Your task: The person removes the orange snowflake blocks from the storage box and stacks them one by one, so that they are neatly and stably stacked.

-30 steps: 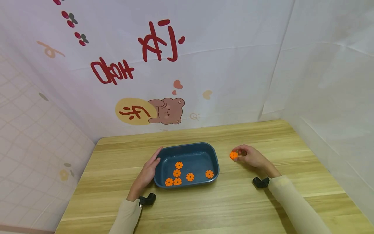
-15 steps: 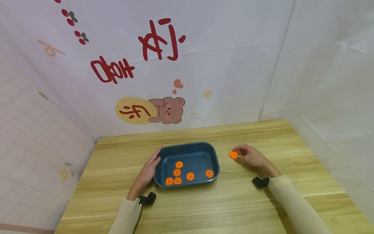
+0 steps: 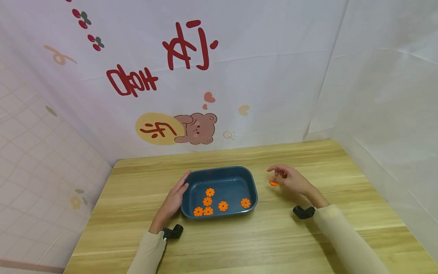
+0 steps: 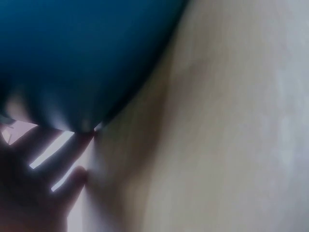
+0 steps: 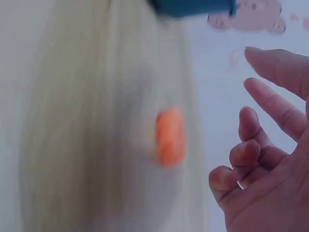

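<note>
I have room across the wooden table (image 3: 239, 243) between the blue tray (image 3: 236, 186) and the right hand (image 3: 295, 180). In the way: the tray's raised rim, the left hand (image 3: 172, 201) along its left end, an orange disc (image 3: 273, 183) below the right hand, and the patterned backdrop (image 3: 273, 83) at the far edge.

In the head view, the right hand (image 3: 293, 181) is partly hiding an orange piece (image 3: 273, 183); left-wrist edges are cropping a blurred tray (image 4: 82, 53).
</note>
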`<action>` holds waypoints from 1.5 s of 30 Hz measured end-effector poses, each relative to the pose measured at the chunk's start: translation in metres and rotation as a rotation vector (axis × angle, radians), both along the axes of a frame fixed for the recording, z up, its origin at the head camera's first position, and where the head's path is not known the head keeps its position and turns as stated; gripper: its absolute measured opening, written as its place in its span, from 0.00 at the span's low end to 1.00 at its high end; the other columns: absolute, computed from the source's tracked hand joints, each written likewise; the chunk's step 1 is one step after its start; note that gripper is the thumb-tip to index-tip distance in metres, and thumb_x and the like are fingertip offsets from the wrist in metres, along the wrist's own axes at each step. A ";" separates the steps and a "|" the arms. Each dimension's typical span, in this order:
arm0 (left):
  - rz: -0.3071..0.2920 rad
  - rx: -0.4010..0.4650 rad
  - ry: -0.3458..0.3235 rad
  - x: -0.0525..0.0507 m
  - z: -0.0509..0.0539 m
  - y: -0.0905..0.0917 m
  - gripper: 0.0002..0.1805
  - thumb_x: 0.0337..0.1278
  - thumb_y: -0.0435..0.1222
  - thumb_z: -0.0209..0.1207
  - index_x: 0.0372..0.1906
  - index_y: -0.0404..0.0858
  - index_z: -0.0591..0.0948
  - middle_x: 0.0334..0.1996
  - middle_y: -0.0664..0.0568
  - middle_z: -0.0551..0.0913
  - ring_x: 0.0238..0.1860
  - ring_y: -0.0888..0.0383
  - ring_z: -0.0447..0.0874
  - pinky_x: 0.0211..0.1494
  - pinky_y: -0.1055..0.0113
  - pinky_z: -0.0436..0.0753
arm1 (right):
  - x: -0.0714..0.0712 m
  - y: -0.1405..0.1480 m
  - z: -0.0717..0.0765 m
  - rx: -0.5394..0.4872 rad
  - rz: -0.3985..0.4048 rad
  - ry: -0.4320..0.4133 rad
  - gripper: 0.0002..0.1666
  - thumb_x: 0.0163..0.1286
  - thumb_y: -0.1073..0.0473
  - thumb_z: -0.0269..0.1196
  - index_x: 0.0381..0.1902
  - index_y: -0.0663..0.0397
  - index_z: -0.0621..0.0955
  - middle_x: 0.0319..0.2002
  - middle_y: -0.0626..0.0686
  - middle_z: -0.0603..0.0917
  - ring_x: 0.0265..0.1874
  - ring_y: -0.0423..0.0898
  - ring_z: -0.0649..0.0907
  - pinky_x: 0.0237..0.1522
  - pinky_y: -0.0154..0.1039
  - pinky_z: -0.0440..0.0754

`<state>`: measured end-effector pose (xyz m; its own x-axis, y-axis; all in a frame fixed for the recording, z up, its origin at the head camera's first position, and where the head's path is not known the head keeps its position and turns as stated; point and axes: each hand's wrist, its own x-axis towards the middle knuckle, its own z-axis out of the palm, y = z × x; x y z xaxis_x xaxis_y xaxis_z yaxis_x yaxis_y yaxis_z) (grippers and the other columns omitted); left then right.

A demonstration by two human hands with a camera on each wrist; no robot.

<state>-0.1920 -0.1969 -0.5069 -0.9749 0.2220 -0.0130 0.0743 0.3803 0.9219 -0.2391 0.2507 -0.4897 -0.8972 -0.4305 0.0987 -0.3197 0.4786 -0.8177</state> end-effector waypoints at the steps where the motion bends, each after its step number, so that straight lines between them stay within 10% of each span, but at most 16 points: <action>1: 0.000 -0.001 0.002 0.000 0.000 0.000 0.27 0.81 0.43 0.37 0.79 0.53 0.55 0.79 0.60 0.51 0.79 0.55 0.43 0.79 0.47 0.45 | -0.001 -0.003 0.000 -0.012 0.013 0.003 0.18 0.68 0.66 0.65 0.55 0.63 0.79 0.34 0.55 0.74 0.26 0.44 0.70 0.27 0.32 0.68; 21: 0.009 -0.001 -0.012 -0.001 0.000 0.001 0.27 0.81 0.42 0.37 0.79 0.53 0.55 0.78 0.61 0.52 0.79 0.55 0.43 0.79 0.47 0.44 | 0.028 -0.074 0.013 -0.018 0.131 -0.089 0.21 0.67 0.54 0.68 0.55 0.56 0.80 0.58 0.61 0.69 0.49 0.56 0.71 0.48 0.43 0.78; 45: -0.001 0.004 0.002 -0.001 0.000 0.001 0.27 0.81 0.43 0.36 0.79 0.53 0.55 0.79 0.55 0.51 0.79 0.50 0.42 0.78 0.44 0.44 | 0.042 -0.121 0.026 0.533 -0.121 -0.105 0.19 0.40 0.54 0.83 0.32 0.39 0.87 0.49 0.58 0.76 0.44 0.62 0.73 0.46 0.67 0.68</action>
